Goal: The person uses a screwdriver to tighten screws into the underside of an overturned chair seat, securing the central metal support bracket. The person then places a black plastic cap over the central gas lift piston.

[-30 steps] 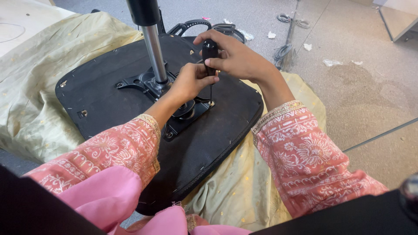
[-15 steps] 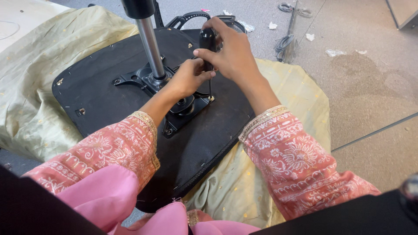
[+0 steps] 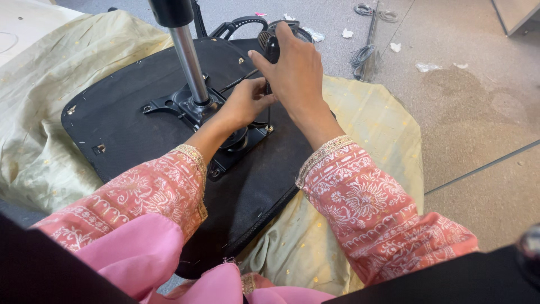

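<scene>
At my far left the pale green cloth [image 3: 39,112] spreads over the floor [image 3: 461,112], and on it lies one black chair seat [image 3: 129,95], underside up, its long axis running from upper left toward my lap. One metal mechanism plate [image 3: 185,107] is fixed near the middle of the seat, and one shiny gas cylinder [image 3: 190,62] stands up from it, leaning slightly away to the upper left.

My left hand [image 3: 244,101] lies just right of that cylinder, fingers curled in on the thin lever rod [image 3: 239,81] that runs from the plate toward the upper right. I cannot tell how tightly they grip, since my right hand hides part of them.

My right hand [image 3: 295,73] reaches farther out, fingers bent over the black lever knob [image 3: 272,49] at the rod's outer end, thumb on its near side; it looks closed around the knob, near the seat's far edge. Beyond it lie a black curved plastic part [image 3: 239,23] and a round black piece, partly hidden.

To the right the cloth ends in a rounded edge, then comes bare grey floor with room to move. There I count two coils of wire [image 3: 363,56], one nearer and one farther, and several white paper scraps [image 3: 427,66].
</scene>
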